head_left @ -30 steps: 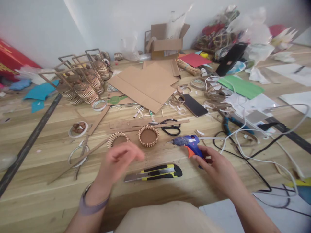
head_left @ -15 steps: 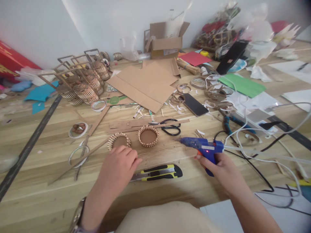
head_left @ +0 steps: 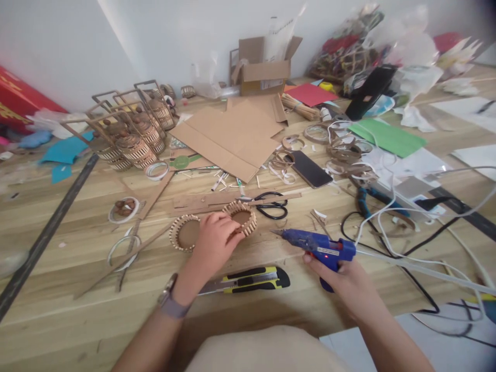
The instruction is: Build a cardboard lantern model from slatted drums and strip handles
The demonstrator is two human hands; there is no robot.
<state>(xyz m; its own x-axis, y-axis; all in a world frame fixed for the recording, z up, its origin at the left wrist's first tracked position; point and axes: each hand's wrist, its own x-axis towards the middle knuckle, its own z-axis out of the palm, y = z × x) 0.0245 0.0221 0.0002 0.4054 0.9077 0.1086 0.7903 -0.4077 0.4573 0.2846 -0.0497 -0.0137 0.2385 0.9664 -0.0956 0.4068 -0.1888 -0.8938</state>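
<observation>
My left hand [head_left: 219, 235] pinches the near left rim of a small round basket [head_left: 251, 223] walled with short sticks, which is tilted. Just left of it a second stick-walled basket [head_left: 174, 235] lies on the table, its brown base showing. My right hand [head_left: 341, 281] is wrapped round the handle of a blue glue gun [head_left: 313, 243]. The gun's nozzle points left, towards the tilted basket but apart from it. Below my left hand lies a yellow and black utility knife [head_left: 251, 280]. Black-handled scissors [head_left: 273, 205] rest behind the tilted basket.
Finished-looking lidded baskets with handles [head_left: 135, 137] stand at the back left. Cardboard sheets [head_left: 232, 134] and a phone [head_left: 311, 168] lie further back. White and black cables [head_left: 391, 243] tangle on the right. A tape ring [head_left: 124, 209] holds brown balls.
My left hand has moved right from the left basket to the other one, which has gone from flat to tilted. The glue gun has shifted slightly left and down.
</observation>
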